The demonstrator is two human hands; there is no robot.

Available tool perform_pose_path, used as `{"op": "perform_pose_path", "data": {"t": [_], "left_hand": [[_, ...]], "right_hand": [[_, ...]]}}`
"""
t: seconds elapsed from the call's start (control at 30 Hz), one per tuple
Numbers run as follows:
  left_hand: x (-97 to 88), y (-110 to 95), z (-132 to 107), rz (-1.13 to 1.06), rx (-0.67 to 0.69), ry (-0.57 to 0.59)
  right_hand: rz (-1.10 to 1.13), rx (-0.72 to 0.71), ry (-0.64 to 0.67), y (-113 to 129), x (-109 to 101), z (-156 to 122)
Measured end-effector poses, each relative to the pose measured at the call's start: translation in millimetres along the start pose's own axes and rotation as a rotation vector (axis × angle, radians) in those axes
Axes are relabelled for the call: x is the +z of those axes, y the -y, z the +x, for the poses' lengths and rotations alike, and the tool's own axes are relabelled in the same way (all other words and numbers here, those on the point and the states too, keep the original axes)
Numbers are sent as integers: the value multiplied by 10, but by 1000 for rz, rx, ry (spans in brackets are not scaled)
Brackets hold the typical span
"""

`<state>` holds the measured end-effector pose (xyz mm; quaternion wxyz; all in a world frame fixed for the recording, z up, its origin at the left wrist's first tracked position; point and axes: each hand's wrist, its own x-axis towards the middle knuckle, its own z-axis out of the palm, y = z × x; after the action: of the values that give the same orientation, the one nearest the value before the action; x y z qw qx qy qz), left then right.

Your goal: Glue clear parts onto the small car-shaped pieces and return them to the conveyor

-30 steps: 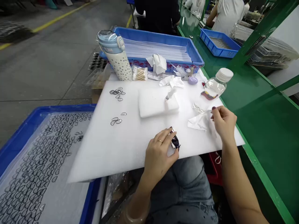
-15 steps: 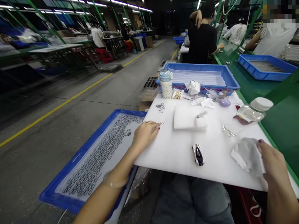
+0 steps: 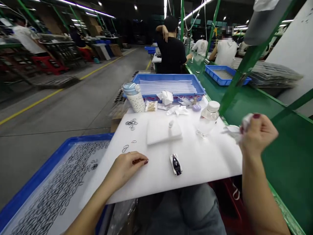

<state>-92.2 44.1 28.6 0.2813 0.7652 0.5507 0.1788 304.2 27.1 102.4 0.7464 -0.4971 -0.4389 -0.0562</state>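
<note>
My right hand is raised over the table's right edge, fingers closed round a crumpled white cloth whose loose end hangs to the left. Low over the white tabletop, my left hand has thumb and fingertips pinched together; anything between them is too small to make out. A small white and black toy car lies to the right of that hand. Behind the left hand are two thin black loops, with a small pile of similar loops farther back. A white foam block lies mid-table.
A clear bottle with white cap stands at the right. At the back are a dotted tumbler, cotton swabs, tissues and a blue tray. Another blue-rimmed tray with many loops sits left. A green post rises right.
My right hand has lifted the cloth from the tabletop and bunched it up. My left hand has come away from the loops toward the toy car. The view has turned right.
</note>
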Motion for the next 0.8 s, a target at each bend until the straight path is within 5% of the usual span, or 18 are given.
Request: {"op": "perform_pose_path", "data": {"t": [0.17, 0.3, 0.4, 0.57, 0.8], "left_hand": [[101, -47, -10, 33, -18, -31], [109, -56, -59, 43, 10, -85], [86, -81, -146, 48, 22, -111], [73, -106, -229, 115, -18, -94], [132, -154, -167, 168, 41, -88]], "right_hand": [[-277, -463, 348, -83, 506, 233], [-372, -533, 567, -253, 508, 192], [-339, -362, 450, -384, 339, 118], [59, 287, -46, -836, 199, 218], [324, 613, 72, -1181, 154, 238]]}}
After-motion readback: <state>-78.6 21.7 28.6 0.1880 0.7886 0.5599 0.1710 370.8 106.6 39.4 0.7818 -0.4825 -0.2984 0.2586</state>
